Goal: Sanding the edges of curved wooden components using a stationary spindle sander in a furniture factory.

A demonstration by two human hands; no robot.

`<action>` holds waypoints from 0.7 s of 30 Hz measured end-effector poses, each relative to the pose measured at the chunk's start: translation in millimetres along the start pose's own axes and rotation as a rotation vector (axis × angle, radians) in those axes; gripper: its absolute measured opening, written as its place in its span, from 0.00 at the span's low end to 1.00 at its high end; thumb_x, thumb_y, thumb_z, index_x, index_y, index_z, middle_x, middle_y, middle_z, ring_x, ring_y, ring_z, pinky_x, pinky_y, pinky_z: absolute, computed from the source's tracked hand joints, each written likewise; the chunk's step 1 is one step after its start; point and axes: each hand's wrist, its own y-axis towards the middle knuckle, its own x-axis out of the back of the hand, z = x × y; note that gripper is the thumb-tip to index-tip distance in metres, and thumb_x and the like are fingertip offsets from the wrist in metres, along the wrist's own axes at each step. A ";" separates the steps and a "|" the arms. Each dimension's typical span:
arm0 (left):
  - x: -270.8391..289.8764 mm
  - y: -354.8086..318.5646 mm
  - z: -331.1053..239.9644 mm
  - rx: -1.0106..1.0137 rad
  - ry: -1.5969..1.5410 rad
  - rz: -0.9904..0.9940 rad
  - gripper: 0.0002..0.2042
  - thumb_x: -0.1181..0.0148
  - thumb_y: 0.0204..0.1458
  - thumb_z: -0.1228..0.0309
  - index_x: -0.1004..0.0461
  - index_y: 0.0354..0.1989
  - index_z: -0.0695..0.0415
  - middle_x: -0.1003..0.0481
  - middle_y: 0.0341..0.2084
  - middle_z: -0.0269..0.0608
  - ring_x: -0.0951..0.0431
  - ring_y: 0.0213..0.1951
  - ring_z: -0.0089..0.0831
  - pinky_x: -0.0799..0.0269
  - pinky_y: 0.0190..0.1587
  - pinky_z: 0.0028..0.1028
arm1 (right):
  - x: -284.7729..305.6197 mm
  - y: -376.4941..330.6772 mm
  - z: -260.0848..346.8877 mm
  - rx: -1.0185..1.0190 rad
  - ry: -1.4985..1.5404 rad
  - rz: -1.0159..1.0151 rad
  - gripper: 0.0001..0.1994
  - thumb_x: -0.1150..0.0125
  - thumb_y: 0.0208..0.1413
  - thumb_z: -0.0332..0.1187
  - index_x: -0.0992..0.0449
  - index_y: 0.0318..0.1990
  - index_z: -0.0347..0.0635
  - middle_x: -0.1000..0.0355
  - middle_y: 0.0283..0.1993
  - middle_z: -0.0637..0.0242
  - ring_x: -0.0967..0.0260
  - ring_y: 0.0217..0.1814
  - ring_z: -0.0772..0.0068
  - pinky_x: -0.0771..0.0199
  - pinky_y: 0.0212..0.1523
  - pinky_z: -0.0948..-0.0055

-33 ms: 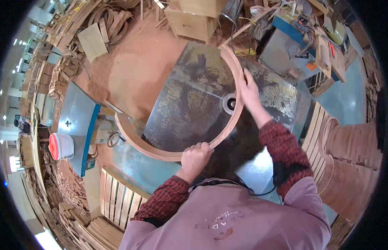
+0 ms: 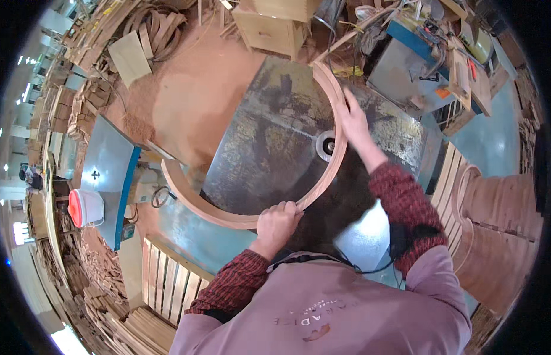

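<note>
A large curved wooden piece (image 2: pixel 198 205), bent in an arc and open at the upper left, lies over a dark, scuffed metal machine table (image 2: pixel 263 130). Inside its curve, close against the right inner edge, sits a round metal spindle collar (image 2: pixel 326 145) with a dark centre. My left hand (image 2: pixel 277 225) is closed round the near side of the arc, knuckles up. My right hand (image 2: pixel 353 121) rests against the outer right side, fingers stretched out along the wood and the thumb by its top edge. Its palm side is hidden.
On the left, a white bucket with a red lid (image 2: pixel 86 207) stands by a blue-edged metal table (image 2: pixel 116 160). Slatted wooden pieces (image 2: pixel 169 281) lie near left. A wooden cabinet (image 2: pixel 266 35) stands beyond, and a cluttered metal bench (image 2: pixel 400 74) at far right. Sawdust (image 2: pixel 192 100) covers the floor.
My right hand has shifted slightly away from me along the outer edge of the curved wooden piece. The left hand and the piece look almost unchanged.
</note>
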 end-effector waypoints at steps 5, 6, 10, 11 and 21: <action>1.8 17.9 2.6 -0.029 -0.022 0.007 0.12 0.33 0.57 0.61 0.29 0.33 0.54 0.24 0.23 0.39 0.19 0.26 0.42 0.22 0.30 0.41 | -9.1 81.5 -38.0 0.148 0.016 0.122 0.28 0.46 0.70 0.39 0.37 0.73 0.37 0.32 0.71 0.45 0.35 0.74 0.54 0.39 0.73 0.64; 0.1 26.9 4.4 -0.039 -0.033 -0.011 0.12 0.33 0.57 0.61 0.29 0.32 0.55 0.25 0.23 0.39 0.19 0.26 0.41 0.22 0.30 0.41 | -10.0 92.6 -33.9 0.142 0.026 0.144 0.27 0.47 0.71 0.38 0.38 0.74 0.38 0.33 0.72 0.46 0.36 0.75 0.55 0.41 0.74 0.65; 1.4 59.5 14.3 -0.096 -0.044 -0.034 0.13 0.33 0.57 0.62 0.29 0.32 0.55 0.25 0.23 0.39 0.19 0.26 0.40 0.22 0.31 0.39 | -0.6 117.5 -29.6 0.055 0.091 0.148 0.26 0.50 0.73 0.35 0.39 0.75 0.38 0.37 0.76 0.52 0.42 0.79 0.60 0.46 0.77 0.68; 2.3 62.8 16.4 -0.107 -0.049 -0.027 0.13 0.33 0.57 0.62 0.29 0.31 0.55 0.25 0.23 0.39 0.19 0.26 0.40 0.22 0.31 0.39 | 2.6 120.1 -30.0 0.036 0.105 0.139 0.26 0.50 0.73 0.34 0.40 0.75 0.38 0.38 0.76 0.53 0.43 0.79 0.60 0.47 0.77 0.68; 27.7 -2.5 46.2 -0.115 -0.075 0.109 0.11 0.32 0.56 0.62 0.23 0.39 0.54 0.19 0.32 0.38 0.16 0.33 0.38 0.21 0.35 0.38 | -10.5 27.0 -11.2 0.007 -0.070 0.024 0.27 0.51 0.72 0.37 0.41 0.76 0.42 0.37 0.74 0.45 0.39 0.77 0.49 0.42 0.75 0.63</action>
